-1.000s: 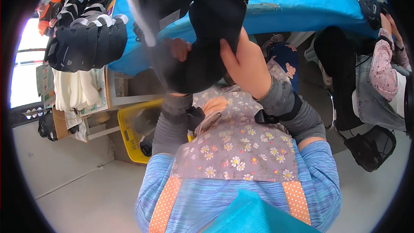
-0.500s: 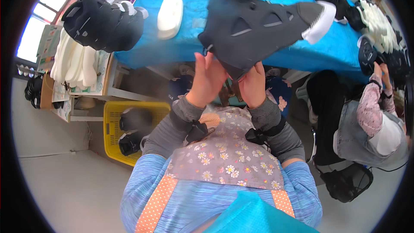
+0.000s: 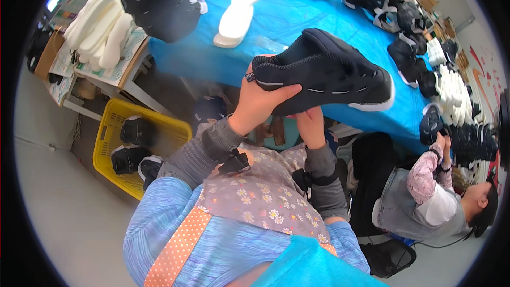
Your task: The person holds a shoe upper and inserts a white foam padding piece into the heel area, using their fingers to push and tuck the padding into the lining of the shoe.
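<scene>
Above the near edge of the blue-covered table (image 3: 279,5), a black shoe upper (image 3: 324,77) with a white toe edge is held up, its toe pointing right. My left hand (image 3: 255,101) wraps its heel end, thumb lying along the side. Under the middle, my right hand (image 3: 312,126) is closed against the lower edge, some of its fingers hidden behind the upper. A white shoe sole (image 3: 236,19) lies on the cover just beyond.
Black uppers (image 3: 156,5) are stacked at the far left, near white soles (image 3: 103,26) on a side table. A yellow basket (image 3: 101,133) holds several shoes at lower left. On the right, a co-worker (image 3: 419,196) handles a dark shoe, beside rows of uppers and soles.
The upper has been turned from its flat side to an upright side view and sits lower. My left hand has moved round its heel. The view has swung toward the right.
</scene>
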Demonstrator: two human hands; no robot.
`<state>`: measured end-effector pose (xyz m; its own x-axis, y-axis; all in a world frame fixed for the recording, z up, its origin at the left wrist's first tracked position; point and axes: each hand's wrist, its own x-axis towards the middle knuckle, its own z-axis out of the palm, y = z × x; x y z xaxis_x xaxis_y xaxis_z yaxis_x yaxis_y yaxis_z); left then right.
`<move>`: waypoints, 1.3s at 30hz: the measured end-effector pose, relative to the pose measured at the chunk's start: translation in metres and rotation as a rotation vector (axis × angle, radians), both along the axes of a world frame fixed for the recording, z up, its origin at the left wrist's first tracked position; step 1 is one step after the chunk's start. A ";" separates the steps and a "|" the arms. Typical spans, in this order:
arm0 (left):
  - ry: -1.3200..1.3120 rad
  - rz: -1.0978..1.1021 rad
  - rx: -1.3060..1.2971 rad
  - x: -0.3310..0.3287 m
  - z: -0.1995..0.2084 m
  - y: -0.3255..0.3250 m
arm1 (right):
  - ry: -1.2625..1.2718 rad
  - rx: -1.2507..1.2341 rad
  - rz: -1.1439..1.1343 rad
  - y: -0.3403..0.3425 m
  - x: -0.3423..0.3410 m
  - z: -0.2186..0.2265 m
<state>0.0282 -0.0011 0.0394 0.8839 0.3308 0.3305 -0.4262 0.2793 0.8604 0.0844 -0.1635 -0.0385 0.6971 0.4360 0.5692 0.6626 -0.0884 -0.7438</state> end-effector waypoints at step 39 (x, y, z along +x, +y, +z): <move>-0.774 0.021 0.791 -0.020 0.100 0.041 | -0.830 -0.159 0.226 0.013 -0.052 0.194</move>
<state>0.0078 0.0401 0.1395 0.3435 -0.2051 0.9165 -0.9246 -0.2453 0.2916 0.0324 -0.1509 0.1552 -0.0284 0.6308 0.7754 0.9988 0.0489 -0.0031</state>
